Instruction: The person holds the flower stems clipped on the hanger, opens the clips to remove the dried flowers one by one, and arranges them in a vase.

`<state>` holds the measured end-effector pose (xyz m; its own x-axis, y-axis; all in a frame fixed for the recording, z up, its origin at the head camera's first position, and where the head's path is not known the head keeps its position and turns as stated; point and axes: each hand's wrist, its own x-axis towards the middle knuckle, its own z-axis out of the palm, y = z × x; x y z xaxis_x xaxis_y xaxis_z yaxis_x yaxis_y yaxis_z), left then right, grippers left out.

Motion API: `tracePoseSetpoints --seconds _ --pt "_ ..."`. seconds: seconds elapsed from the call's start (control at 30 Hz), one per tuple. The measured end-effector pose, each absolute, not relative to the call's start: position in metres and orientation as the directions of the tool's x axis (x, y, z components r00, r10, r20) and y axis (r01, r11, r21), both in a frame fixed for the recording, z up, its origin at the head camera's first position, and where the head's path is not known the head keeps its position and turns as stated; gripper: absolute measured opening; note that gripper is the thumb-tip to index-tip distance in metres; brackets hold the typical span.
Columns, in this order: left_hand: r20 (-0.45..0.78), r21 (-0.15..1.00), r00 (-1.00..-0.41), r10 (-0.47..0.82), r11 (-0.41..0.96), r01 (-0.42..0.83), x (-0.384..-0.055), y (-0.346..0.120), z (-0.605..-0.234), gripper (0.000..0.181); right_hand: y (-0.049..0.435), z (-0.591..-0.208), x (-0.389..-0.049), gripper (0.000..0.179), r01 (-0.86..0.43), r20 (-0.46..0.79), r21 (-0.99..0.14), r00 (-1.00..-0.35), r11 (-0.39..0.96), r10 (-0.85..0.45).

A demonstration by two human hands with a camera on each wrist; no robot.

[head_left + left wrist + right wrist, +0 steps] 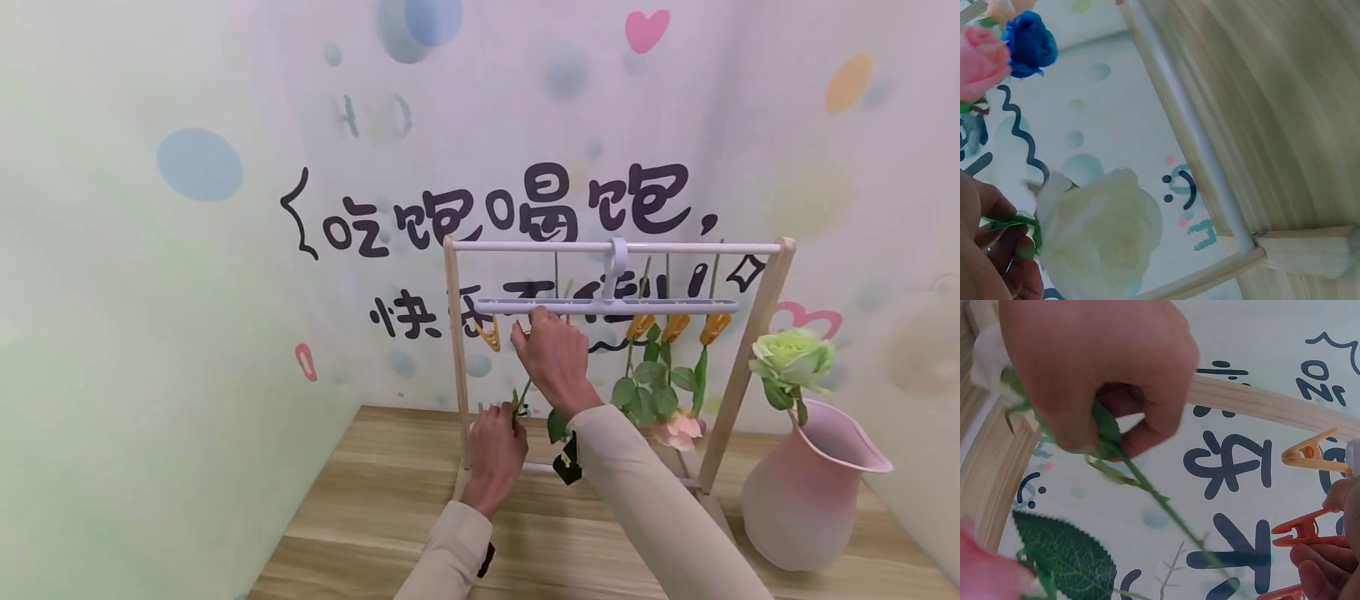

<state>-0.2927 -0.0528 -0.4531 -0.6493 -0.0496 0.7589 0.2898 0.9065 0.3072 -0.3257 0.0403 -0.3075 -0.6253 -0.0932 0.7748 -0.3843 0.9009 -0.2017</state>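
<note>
My left hand pinches the green stem of a white rose just behind its bloom. The rose hangs head down, its stem slanting up toward the hanger. Higher up, my right hand is at the white hanger bar, its fingers pinching a red-orange clip. The stem's upper end fades out of focus near that clip in the right wrist view. A yellow-orange clip hangs with nothing in it at the bar's left end.
Yellow-orange clips on the right hold flowers upside down, including a peach rose. A blue rose and a pink rose hang there too. The wooden stand frames the hanger. A pink-white pitcher with a green rose stands right.
</note>
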Motion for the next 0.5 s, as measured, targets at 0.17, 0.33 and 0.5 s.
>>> tracePoseSetpoints --seconds 0.17,0.33,0.5 --pt "0.686 0.309 -0.727 -0.027 0.916 0.257 -0.288 -0.060 -0.461 0.008 0.041 -0.307 -0.325 0.029 -0.402 0.772 -0.199 -0.626 0.894 -0.109" --pt "0.573 0.310 -0.819 0.007 0.924 0.224 -0.284 -0.065 -0.468 0.005 0.042 -0.306 -0.322 0.030 -0.399 0.781 -0.176 -0.613 0.900 -0.119" --pt "0.538 0.277 -0.841 0.051 0.932 0.234 -0.281 -0.069 -0.476 0.006 0.046 -0.307 -0.318 0.030 -0.402 0.794 -0.144 -0.592 0.904 -0.137"
